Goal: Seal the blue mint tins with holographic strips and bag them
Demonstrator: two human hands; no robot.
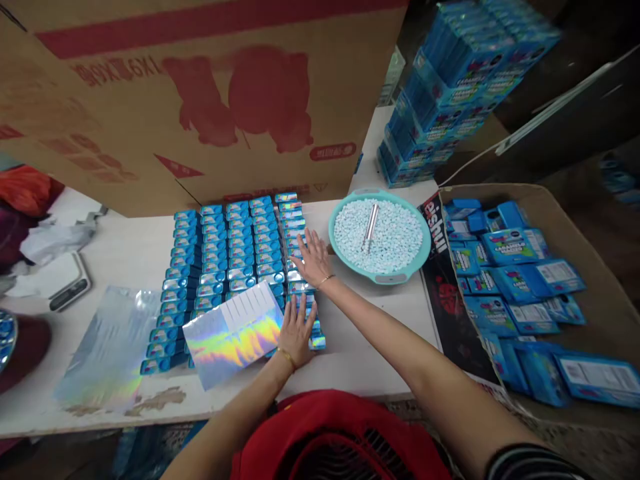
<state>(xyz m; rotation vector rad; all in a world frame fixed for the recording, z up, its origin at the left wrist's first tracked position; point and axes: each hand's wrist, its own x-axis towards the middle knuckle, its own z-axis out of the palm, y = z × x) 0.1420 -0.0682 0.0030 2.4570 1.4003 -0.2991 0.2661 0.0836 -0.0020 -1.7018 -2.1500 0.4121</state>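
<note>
Several columns of small blue candy boxes point(213, 248) stand packed together on the white table. My left hand point(296, 333) lies with fingers stretched over the near end of the rightmost column. Further along that same column rests my right hand point(313, 257), its fingers spread. Some boxes under both hands are hidden. A shiny rainbow sticker sheet point(235, 333) lies across the near part of the columns, its right edge by my left hand. Right of my right hand sits a teal basin point(380, 277) of pale blue candies point(395, 233), with a metal scoop point(370, 227) on top.
Behind the rows stands a big cardboard box point(210, 167). Stacked blue packs point(435, 107) rise at the back right. An open carton point(530, 193) on the right holds blue packages. Leftward lie another shiny sheet point(110, 347) and a white scale point(65, 280).
</note>
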